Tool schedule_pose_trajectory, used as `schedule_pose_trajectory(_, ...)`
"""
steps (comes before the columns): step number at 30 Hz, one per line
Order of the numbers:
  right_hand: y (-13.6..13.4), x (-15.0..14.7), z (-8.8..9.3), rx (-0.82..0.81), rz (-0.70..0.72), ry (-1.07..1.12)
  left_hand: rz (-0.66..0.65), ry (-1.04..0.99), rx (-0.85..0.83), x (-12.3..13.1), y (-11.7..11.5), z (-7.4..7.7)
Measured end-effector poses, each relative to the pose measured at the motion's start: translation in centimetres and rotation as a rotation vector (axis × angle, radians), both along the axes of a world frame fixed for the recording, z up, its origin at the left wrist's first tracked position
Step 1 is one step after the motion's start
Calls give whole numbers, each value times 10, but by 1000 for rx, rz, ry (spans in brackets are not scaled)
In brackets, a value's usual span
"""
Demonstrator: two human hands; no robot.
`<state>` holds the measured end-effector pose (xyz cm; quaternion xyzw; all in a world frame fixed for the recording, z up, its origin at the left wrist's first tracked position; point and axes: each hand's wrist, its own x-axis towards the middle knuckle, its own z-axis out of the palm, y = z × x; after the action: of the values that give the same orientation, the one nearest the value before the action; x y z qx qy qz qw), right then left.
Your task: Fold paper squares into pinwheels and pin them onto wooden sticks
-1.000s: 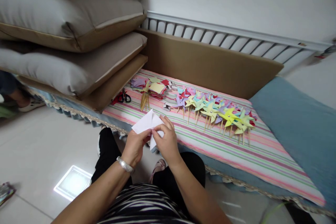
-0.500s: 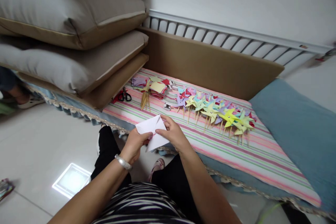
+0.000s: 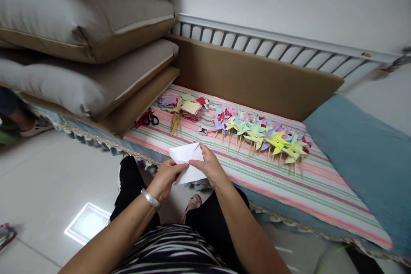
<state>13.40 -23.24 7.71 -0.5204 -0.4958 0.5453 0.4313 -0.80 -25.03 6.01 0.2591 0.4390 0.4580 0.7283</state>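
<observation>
Both hands hold a white folded paper square (image 3: 188, 160) over my lap, at the near edge of the striped sheet (image 3: 289, 188). My left hand (image 3: 165, 178), with a silver bracelet on the wrist, pinches the paper's lower left edge. My right hand (image 3: 210, 169) pinches it at the middle, fingers closed on a fold. On the sheet beyond lies a row of several coloured paper pinwheels (image 3: 263, 137) on wooden sticks.
A pile of coloured paper squares (image 3: 189, 106), a bundle of sticks (image 3: 175, 123) and red-handled scissors (image 3: 148, 118) lie at the back left. Stacked grey cushions (image 3: 83, 51) stand at left, a brown board (image 3: 257, 77) behind, a blue mat (image 3: 362, 154) at right. Another person's foot (image 3: 35, 126) shows far left.
The paper has turned and flattened between my hands; my right hand shifted from its lower right corner to the middle fold. The hands moved slightly toward the sheet.
</observation>
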Motion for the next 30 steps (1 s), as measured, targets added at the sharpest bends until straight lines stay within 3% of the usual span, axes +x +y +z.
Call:
schedule_pose_trajectory(7, -6, -2, -6, 70, -69, -76, 88, 86, -2, -3, 5, 2)
schedule_pose_trajectory(10, -17, 10, -4, 322, -108, -320, 105, 93, -1, -11, 9, 4)
schedule_pose_trajectory(13, -32, 23, -4, 626, -6, -574, 107, 102, 3, -18, 13, 5)
schedule_pose_trajectory(17, -43, 30, -8, 820, 78, -732, 102, 114, 1, -18, 15, 4)
schedule_pose_trajectory(20, -43, 28, -9, 864, 54, -739, 79, 121, 3, -16, 14, 5)
schedule_pose_trajectory(30, -44, 31, -5, 765, 144, -719, 36, 136, 15, -18, 12, 10)
